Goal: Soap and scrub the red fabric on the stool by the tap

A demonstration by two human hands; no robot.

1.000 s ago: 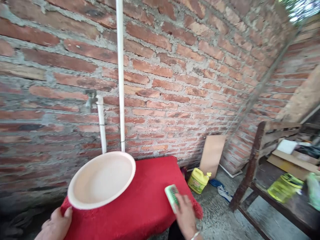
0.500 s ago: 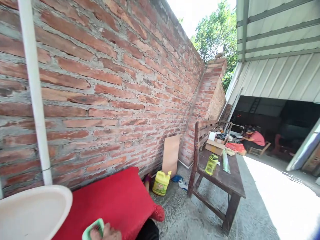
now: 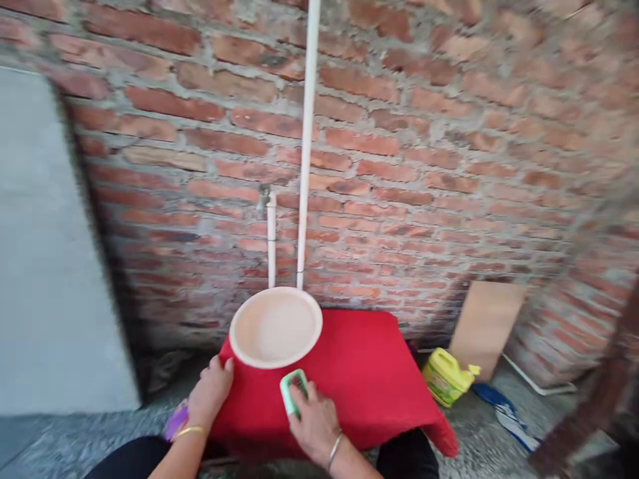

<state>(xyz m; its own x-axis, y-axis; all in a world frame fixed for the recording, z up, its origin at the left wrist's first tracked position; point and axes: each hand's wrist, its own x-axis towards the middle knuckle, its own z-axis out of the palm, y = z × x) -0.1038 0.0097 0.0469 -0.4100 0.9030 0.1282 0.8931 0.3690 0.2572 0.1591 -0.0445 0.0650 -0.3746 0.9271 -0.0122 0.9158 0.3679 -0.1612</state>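
Observation:
A red cloth (image 3: 364, 372) covers a low surface in front of me. Curled over its left edge, my left hand (image 3: 213, 386) holds the cloth beside the basin. My right hand (image 3: 315, 422) is closed around a light-green scrub brush (image 3: 287, 392), which is pressed to or just above the cloth; the fingers hide part of it. Just beyond the brush, a pale round plastic basin (image 3: 277, 329) stands on the back left of the cloth, with no contents that I can make out.
A brick wall (image 3: 364, 140) with white pipes (image 3: 307, 133) rises behind. To the right are a yellow jug (image 3: 446, 377), a brown board (image 3: 486, 326), blue-and-white slippers (image 3: 506, 412) and a dark wooden leg (image 3: 589, 392). A grey slab (image 3: 60, 246) leans at left.
My view has swung left and down, away from the bench and the seated person. My left hand and the whole basin have come into view. The brush is still in my right hand.

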